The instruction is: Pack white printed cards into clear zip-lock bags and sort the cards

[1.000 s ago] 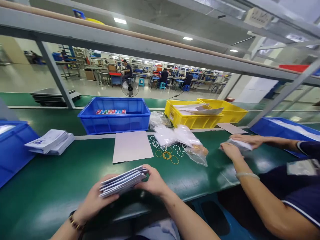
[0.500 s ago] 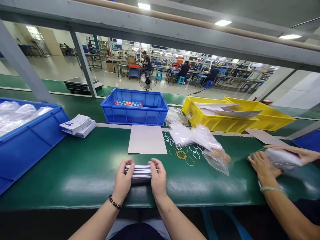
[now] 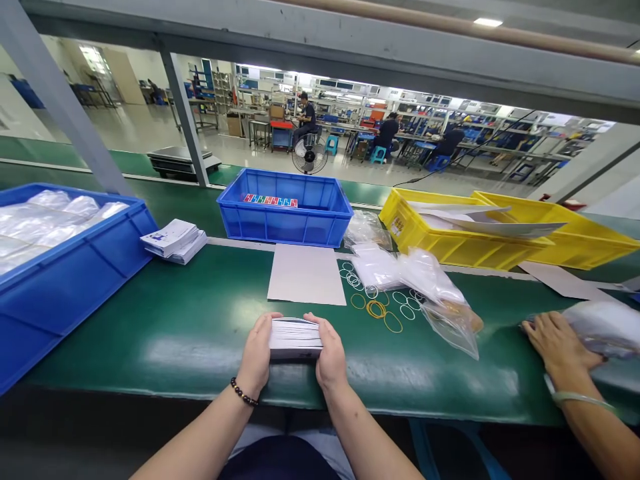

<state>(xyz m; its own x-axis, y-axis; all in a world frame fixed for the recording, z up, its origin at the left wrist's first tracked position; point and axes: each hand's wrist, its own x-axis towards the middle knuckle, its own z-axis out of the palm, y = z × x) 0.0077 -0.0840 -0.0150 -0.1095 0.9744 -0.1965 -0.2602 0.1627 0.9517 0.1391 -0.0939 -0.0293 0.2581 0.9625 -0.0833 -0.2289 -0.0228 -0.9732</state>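
Observation:
A stack of white booklets (image 3: 296,335) stands on edge near the front of the green table, with its page edges toward me. My left hand (image 3: 258,348) is closed against its left end. Opposite, my right hand (image 3: 329,348) presses the right end, so the stack is squeezed between both palms. Beyond it lies a flat pale sheet of card (image 3: 307,275). To the right of the card are loose white and yellow rubber bands (image 3: 376,309) and clear plastic bags (image 3: 383,267). Another pile of booklets (image 3: 174,240) sits at the left.
A blue bin (image 3: 287,225) with coloured cards stands at the back; another blue bin (image 3: 125,237) at left holds clear bags. Yellow bins (image 3: 450,247) with sheets are at back right. A co-worker's hand (image 3: 557,343) touches a plastic-wrapped bundle (image 3: 607,325) at right.
The booklet stack has gone from tilted in the air to upright at the table, its edges more even. My hands have come to its two ends. The view has swung left.

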